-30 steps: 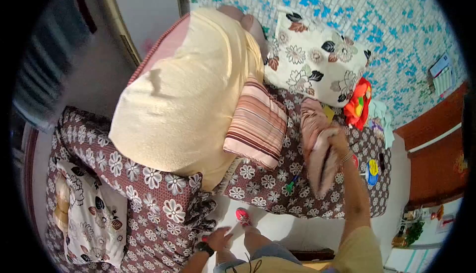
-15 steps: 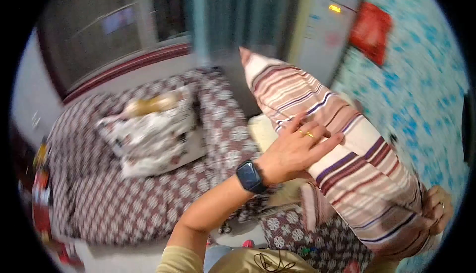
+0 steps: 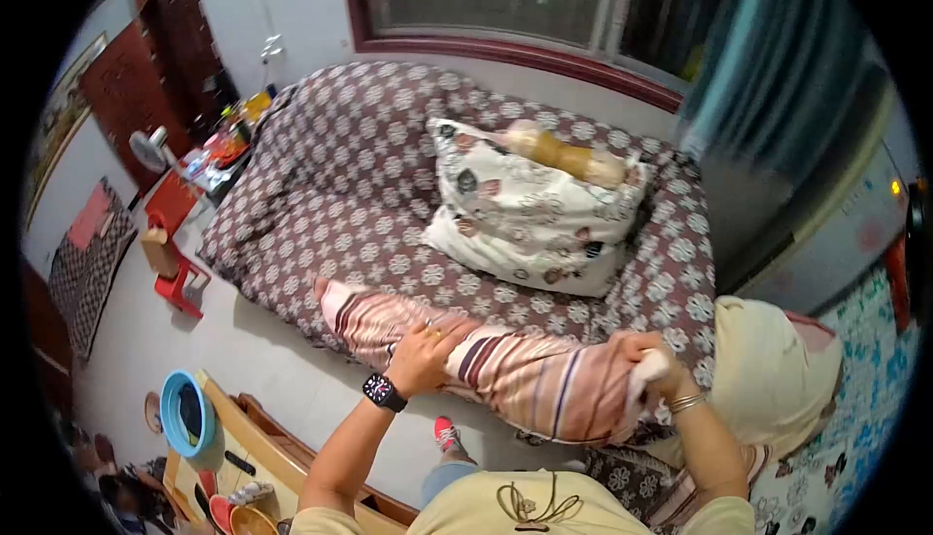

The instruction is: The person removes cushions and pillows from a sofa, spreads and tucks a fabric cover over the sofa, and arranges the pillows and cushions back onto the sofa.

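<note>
A striped pillow in pink, white and dark purple lies across in front of my body, at the near edge of the patterned sofa. My left hand, below a black watch, presses on the pillow's left part with its fingers bent over the fabric. At the pillow's right end my right hand grips the bunched fabric at the corner. Beyond it, white floral pillows are stacked on the sofa, with a yellow-brown roll-shaped object on top.
A wooden table at the lower left holds a blue basin and bowls. A red stool and a small fan stand farther left. At right are a cream cushion and a fridge.
The view has swung left. The striped pillow has gone from upright and slanted at the right to lying lower before the sofa. My right hand has come into clearer view.
</note>
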Motion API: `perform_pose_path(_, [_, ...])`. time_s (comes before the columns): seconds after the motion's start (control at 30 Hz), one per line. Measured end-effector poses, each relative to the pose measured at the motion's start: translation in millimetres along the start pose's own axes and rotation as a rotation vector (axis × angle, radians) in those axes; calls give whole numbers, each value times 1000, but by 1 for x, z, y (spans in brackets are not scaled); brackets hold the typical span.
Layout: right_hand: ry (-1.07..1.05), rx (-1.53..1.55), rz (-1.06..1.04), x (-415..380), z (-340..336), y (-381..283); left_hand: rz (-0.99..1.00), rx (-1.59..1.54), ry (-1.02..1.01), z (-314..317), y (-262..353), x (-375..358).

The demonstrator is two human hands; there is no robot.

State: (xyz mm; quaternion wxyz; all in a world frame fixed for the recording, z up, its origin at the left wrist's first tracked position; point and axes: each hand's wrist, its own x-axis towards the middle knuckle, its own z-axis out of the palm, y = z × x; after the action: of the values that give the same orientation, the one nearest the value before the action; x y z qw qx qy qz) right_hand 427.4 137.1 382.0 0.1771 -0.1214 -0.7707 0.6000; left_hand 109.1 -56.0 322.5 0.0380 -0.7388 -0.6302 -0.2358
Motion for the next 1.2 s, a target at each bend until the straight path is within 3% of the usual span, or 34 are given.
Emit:
perform_pose_path(0.07, [0, 94, 157, 41, 44, 55, -172, -25, -207, 7, -44, -50])
perform_pose_path(0.1, [-13, 139, 203, 59, 65, 83, -149, -43, -150, 17, -72, -75])
perform_pose_path(0.2, [-10, 388, 290, 97, 119, 123, -303, -43, -317, 5, -114, -122])
perform_pose_path(0.3, [54, 554, 434, 103, 146, 160, -358, 10, -324, -3, -137, -143])
perform_pose_path(0.33, [107, 594, 495, 104, 154, 168, -290, 45, -154, -7, -144, -143])
perform_pose_path(0.37, [159, 633, 550, 107, 161, 174, -310, 46, -228, -5, -154, -149])
perform_pose_path(0.43, [93, 627, 539, 111, 171, 177, -356, 57, -370, 2, -176, -165])
perform_pose_path(0.57, [-130, 322, 590, 142, 198, 165, -256, 158, -308, -8, -211, -156])
perform_pose_path(0.6, [-8, 269, 526, 139, 208, 198, -263, 193, -356, -12, -221, -151])
perform_pose_path(0.7, [92, 88, 593, 188, 214, 196, -209, 197, -253, -26, -269, -130])
perform_pose_path(0.77, [73, 42, 627, 219, 213, 223, -254, 189, -261, -39, -306, -113])
perform_pose_path(0.83, [205, -33, 688, 260, 213, 231, -258, 235, -285, -55, -354, -89])
perform_pose_path(0.93, [245, -1, 650, 377, 193, 143, -160, 314, -250, -87, -435, -24])
perform_pose_path(0.97, [314, -48, 573, 412, 188, 141, -154, 362, -242, -85, -474, -4])
perform_pose_path(1.03, [563, -163, 369, 481, 176, 183, -339, 541, -252, -105, -511, 55])
perform_pose_path(1.1, [862, -232, 176, 537, 161, 239, -524, 604, 98, -83, -570, 70])
perform_pose_path(1.13, [969, -182, 86, 554, 156, 266, -650, 550, 138, -66, -589, 75])
perform_pose_path(1.2, [961, -231, 121, 545, 165, 277, -800, 346, 95, -28, -608, 75])
